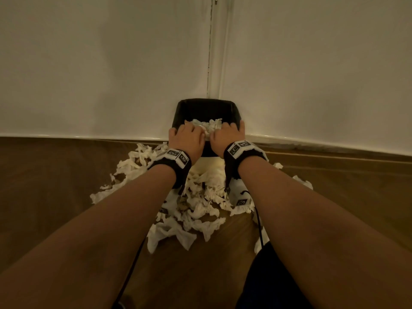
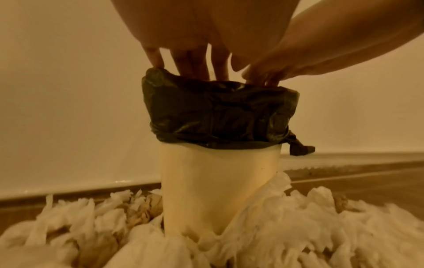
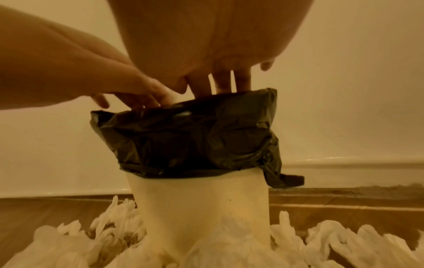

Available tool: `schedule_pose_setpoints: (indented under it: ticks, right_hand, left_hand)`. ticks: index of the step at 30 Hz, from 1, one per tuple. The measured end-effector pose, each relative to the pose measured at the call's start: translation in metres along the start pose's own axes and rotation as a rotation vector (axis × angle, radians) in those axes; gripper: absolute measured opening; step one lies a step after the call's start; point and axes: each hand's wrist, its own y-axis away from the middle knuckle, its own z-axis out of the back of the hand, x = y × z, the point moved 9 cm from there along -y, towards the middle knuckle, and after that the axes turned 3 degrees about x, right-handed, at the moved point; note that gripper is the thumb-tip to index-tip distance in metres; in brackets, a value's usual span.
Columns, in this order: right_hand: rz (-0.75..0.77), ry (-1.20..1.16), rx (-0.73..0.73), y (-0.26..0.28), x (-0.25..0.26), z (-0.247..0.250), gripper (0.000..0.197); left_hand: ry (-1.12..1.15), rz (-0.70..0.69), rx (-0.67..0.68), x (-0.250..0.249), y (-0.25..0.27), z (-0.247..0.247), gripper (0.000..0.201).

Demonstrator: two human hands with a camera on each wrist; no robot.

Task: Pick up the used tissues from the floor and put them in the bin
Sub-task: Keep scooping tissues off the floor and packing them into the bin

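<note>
- Used tissues (image 1: 196, 204) are lying in a broad heap on the wooden floor (image 1: 55, 186) against the near side of the bin (image 2: 218, 190), spreading from its left foot round to its right; a smaller wad (image 1: 208, 126) is already sitting inside the bin's mouth.
- To the left of the bin's middle, the left hand (image 1: 186, 139) is reaching down over the near rim, its fingers (image 2: 190, 63) going into the opening; whether they are pressing flat or curling round tissue cannot be told, since the tips are hidden below the rim.
- The bin, cream-sided with a black liner (image 3: 195, 136) folded over its rim, is standing upright in the wall corner (image 1: 214, 63), probably so that it stays braced while being filled.
- To the right of the bin's middle, the right hand (image 1: 227, 137) is mirroring the left, fingers (image 3: 223, 81) dipping inside the liner; its hold is likewise hidden.
- Both hands together seem to be pushing the wad down to make room, as most of the heap is still waiting on the floor.
</note>
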Motion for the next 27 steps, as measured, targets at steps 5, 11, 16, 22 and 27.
schedule_pose_setpoints:
  ticks: [5,11,16,22,27]
  right_hand:
    - [-0.016,-0.127,-0.318,0.015,-0.009,0.045,0.035]
    - [0.015,-0.324,-0.281,0.032,-0.005,0.048,0.027]
    - [0.123,-0.393,-0.081,0.045,0.026,0.015,0.027]
    - [0.043,-0.481,0.166,0.057,0.050,-0.065,0.027]
    - [0.004,-0.601,0.373,0.073,0.064,-0.139,0.027]
  left_hand:
    - [0.256,0.133,-0.142,0.020,0.022,0.010,0.030]
    - [0.322,0.267,-0.020,0.046,0.058,-0.028,0.021]
    - [0.259,0.437,0.167,0.085,0.094,-0.070,0.020]
    - [0.124,0.387,0.351,0.097,0.114,-0.103,0.022]
    - [0.112,0.342,0.366,0.100,0.105,-0.115,0.021]
